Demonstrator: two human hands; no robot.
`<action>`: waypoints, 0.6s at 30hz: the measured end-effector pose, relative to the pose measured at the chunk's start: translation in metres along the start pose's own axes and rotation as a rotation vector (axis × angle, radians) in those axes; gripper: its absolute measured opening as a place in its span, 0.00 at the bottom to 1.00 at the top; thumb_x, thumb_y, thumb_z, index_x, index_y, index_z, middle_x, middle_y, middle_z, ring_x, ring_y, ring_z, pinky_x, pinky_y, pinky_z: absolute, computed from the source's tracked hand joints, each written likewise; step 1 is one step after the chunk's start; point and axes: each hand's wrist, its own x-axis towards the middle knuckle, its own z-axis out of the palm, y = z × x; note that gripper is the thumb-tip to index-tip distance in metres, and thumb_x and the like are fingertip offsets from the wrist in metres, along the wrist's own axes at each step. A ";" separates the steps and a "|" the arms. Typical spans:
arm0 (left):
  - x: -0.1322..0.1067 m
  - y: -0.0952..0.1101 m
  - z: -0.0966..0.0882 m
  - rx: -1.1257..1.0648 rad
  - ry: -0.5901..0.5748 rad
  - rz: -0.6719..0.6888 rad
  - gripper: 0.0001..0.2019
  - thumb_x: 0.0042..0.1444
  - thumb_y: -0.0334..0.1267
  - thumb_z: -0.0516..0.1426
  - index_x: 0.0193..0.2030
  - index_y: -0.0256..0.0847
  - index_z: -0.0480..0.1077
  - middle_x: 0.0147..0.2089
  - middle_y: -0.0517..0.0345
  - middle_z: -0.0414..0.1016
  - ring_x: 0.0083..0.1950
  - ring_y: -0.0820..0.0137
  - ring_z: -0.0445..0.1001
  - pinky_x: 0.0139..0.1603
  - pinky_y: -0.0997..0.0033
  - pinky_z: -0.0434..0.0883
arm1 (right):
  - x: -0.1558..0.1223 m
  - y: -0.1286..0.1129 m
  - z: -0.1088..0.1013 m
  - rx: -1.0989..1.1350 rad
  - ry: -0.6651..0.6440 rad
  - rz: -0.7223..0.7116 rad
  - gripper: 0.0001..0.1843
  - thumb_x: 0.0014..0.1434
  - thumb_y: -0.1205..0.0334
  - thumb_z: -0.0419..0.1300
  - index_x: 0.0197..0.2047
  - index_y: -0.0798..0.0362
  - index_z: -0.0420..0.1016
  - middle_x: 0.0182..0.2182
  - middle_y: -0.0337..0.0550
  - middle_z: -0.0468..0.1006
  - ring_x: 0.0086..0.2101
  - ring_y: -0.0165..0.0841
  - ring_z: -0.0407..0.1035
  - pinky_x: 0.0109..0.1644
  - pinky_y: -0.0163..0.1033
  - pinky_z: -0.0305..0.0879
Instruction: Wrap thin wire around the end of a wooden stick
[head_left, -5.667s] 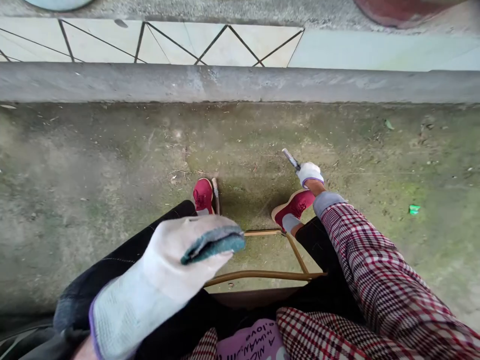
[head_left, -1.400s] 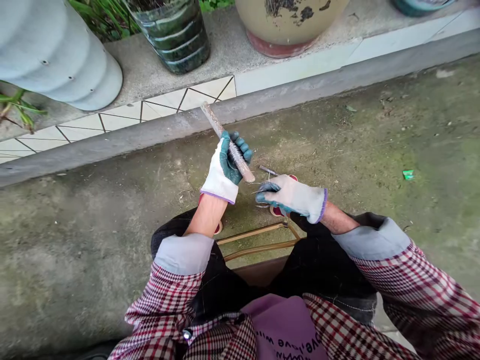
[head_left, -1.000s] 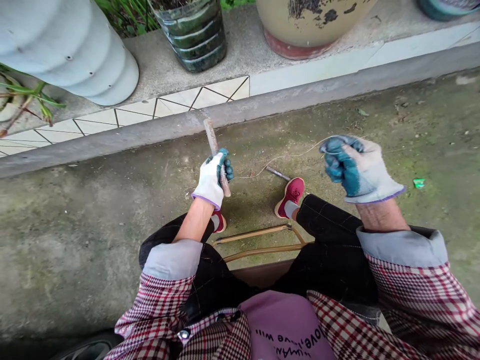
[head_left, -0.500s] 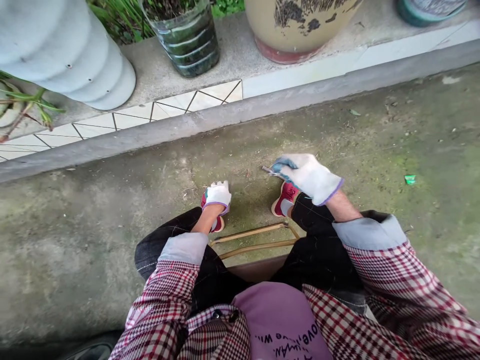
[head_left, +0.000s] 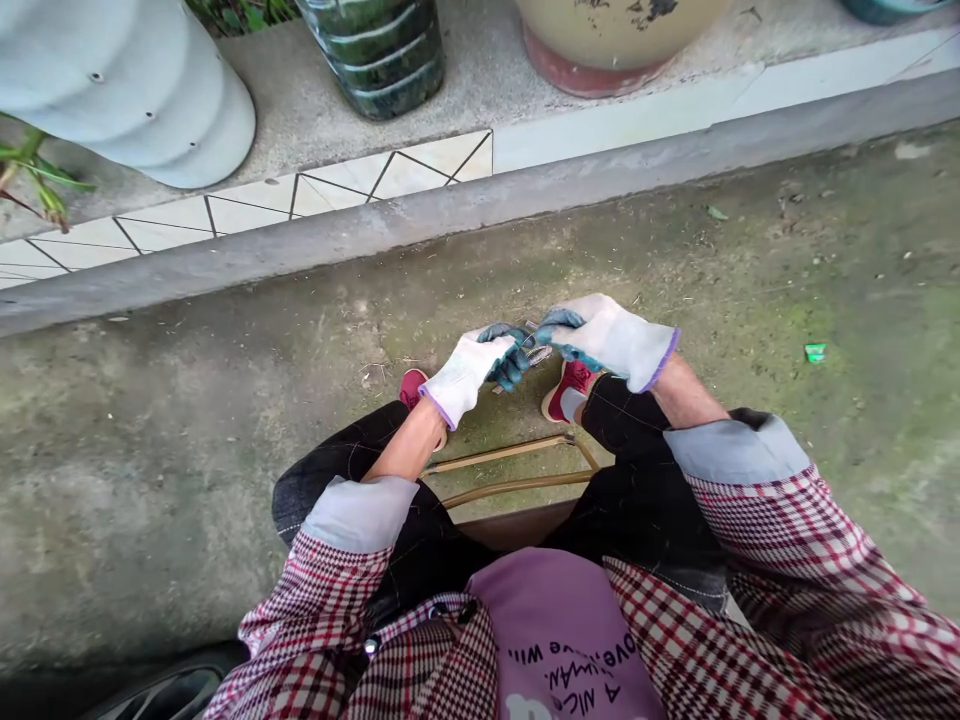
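Both my hands wear white gloves with blue-green coated palms and purple cuffs. My right hand point(head_left: 604, 340) is closed, pinching a thin, silvery-grey, wire-like thing point(head_left: 538, 354) between thumb and fingers. From the left, my left hand point(head_left: 480, 368) meets it, fingers curled at the other end of the same thing. Only a short stretch shows between the two gloves; its exact kind is too small to make out. The hands are close together, over the ground between my red shoes point(head_left: 555, 400).
Below the hands is the tan frame point(head_left: 517, 488) of a low seat between my knees. A tiled ledge point(head_left: 600, 137) ahead bears a white ribbed container point(head_left: 180, 110), a cut plastic bottle point(head_left: 390, 70) and a beige pot point(head_left: 615, 45). A green wrapper point(head_left: 814, 352) lies right.
My left hand has risen from beside the left shoe and moved right to meet the right hand at the wire-like thing. The right hand stays nearly in place; the view has tilted slightly down.
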 end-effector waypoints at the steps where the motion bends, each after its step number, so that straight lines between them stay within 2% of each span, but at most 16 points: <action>1: -0.003 0.003 -0.002 -0.003 0.007 0.003 0.07 0.59 0.36 0.62 0.32 0.36 0.73 0.21 0.58 0.74 0.17 0.74 0.69 0.18 0.76 0.64 | 0.000 -0.001 -0.003 0.063 0.021 0.004 0.17 0.67 0.49 0.57 0.42 0.52 0.81 0.33 0.44 0.80 0.33 0.37 0.71 0.35 0.41 0.70; 5: -0.016 0.018 -0.005 -0.068 0.014 0.016 0.08 0.59 0.34 0.62 0.30 0.35 0.74 0.19 0.61 0.70 0.16 0.77 0.64 0.17 0.76 0.61 | -0.008 -0.005 -0.013 0.367 0.083 0.133 0.16 0.59 0.46 0.62 0.28 0.49 0.74 0.22 0.40 0.70 0.23 0.32 0.62 0.23 0.39 0.61; 7: -0.022 0.023 -0.006 -0.100 0.024 0.035 0.09 0.59 0.36 0.62 0.30 0.35 0.73 0.19 0.61 0.69 0.17 0.77 0.64 0.17 0.76 0.61 | -0.012 -0.008 -0.017 0.493 0.123 0.175 0.18 0.56 0.44 0.65 0.26 0.47 0.71 0.21 0.38 0.67 0.21 0.30 0.58 0.20 0.39 0.57; 10: -0.028 0.028 -0.008 -0.128 0.032 0.048 0.12 0.60 0.41 0.63 0.29 0.36 0.72 0.19 0.63 0.68 0.17 0.78 0.62 0.17 0.77 0.60 | -0.017 -0.012 -0.020 0.638 0.216 0.154 0.21 0.54 0.39 0.67 0.26 0.46 0.69 0.20 0.37 0.64 0.20 0.29 0.55 0.18 0.39 0.52; 13: -0.030 0.029 -0.010 -0.143 0.024 0.068 0.12 0.61 0.43 0.61 0.31 0.36 0.72 0.18 0.65 0.65 0.17 0.79 0.61 0.17 0.77 0.60 | -0.018 -0.015 -0.020 0.718 0.306 0.157 0.20 0.54 0.40 0.67 0.25 0.45 0.70 0.19 0.37 0.62 0.19 0.30 0.52 0.18 0.40 0.48; 15: -0.026 0.028 -0.010 -0.177 0.044 0.100 0.12 0.61 0.43 0.61 0.32 0.36 0.72 0.19 0.66 0.65 0.17 0.79 0.61 0.17 0.77 0.60 | -0.017 -0.017 -0.016 0.680 0.319 0.140 0.16 0.55 0.44 0.68 0.26 0.45 0.74 0.20 0.38 0.65 0.20 0.31 0.54 0.19 0.41 0.50; 18: -0.015 0.022 -0.006 -0.236 0.097 0.127 0.12 0.61 0.44 0.61 0.33 0.37 0.72 0.19 0.67 0.64 0.17 0.79 0.61 0.17 0.77 0.59 | -0.011 -0.022 -0.001 0.552 0.187 0.017 0.09 0.54 0.49 0.69 0.32 0.45 0.79 0.28 0.41 0.78 0.27 0.36 0.66 0.27 0.43 0.63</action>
